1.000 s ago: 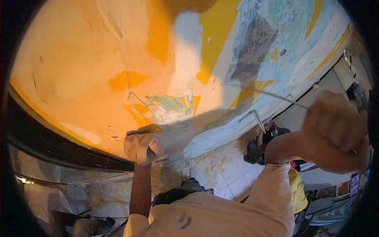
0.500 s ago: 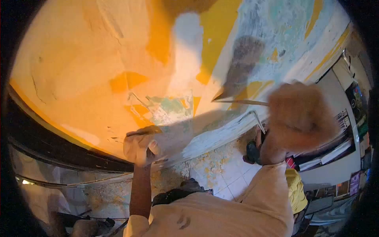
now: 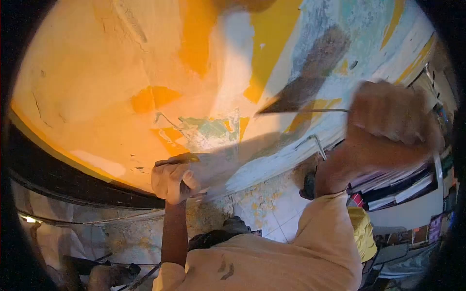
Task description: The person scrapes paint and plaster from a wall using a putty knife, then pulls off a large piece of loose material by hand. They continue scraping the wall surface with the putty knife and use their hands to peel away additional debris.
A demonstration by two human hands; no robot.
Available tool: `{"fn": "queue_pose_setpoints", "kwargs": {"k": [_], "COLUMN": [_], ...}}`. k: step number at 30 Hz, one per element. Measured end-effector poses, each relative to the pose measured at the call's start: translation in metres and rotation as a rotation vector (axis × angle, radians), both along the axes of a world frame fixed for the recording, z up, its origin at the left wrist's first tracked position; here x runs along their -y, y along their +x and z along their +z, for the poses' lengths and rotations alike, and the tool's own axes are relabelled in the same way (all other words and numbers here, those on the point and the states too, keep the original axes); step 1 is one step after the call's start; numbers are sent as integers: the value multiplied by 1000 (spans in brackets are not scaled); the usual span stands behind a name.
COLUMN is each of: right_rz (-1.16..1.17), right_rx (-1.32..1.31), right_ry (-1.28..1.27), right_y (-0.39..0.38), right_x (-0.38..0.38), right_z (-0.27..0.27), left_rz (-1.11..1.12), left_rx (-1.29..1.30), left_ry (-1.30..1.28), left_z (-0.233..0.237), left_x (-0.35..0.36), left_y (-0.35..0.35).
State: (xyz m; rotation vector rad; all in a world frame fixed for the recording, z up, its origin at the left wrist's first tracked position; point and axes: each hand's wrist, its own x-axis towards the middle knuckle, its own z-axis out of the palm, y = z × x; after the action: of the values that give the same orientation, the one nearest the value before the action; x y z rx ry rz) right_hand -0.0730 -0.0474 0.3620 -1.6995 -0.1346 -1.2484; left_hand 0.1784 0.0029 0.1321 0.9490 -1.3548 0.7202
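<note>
Presently | right hand point(image 3: 392, 119): fingers fisted round thin tool point(image 3: 326, 110) | left hand point(image 3: 174, 179): fingers curled low, hold unclear

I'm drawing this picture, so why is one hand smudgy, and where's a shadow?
In the head view, the right hand is smeared, probably motion blur, while the left hand looks crisper; in the same head view, a dark shadow falls on the painted surface, whose left side looks warmly lit; the head view's corners are black, likely from the wide lens.
</note>
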Motion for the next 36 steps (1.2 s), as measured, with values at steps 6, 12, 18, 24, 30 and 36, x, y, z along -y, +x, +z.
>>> {"fn": "queue_pose_setpoints", "kwargs": {"k": [6, 12, 18, 24, 30, 36], "right_rz": [-2, -48, -47, -13, -35, -69], "right_rx": [-3, 30, 16, -28, 28, 70], "right_ry": [-215, -255, -238, -146, -196, -294], "right_y": [-4, -7, 7, 31, 20, 22], "right_x": [-6, -15, -17, -18, -30, -38], "right_z": [18, 19, 22, 17, 7, 15], "left_rz": [2, 9, 15, 17, 2, -6], "left_rx": [-23, -13, 13, -8, 2, -19], "left_ry": [-48, -101, -53, -38, -15, -22], "left_z": [3, 6, 3, 6, 4, 3], "left_x": [5, 9, 6, 3, 1, 2], "left_y": [-3, -3, -1, -3, 0, -2]}}
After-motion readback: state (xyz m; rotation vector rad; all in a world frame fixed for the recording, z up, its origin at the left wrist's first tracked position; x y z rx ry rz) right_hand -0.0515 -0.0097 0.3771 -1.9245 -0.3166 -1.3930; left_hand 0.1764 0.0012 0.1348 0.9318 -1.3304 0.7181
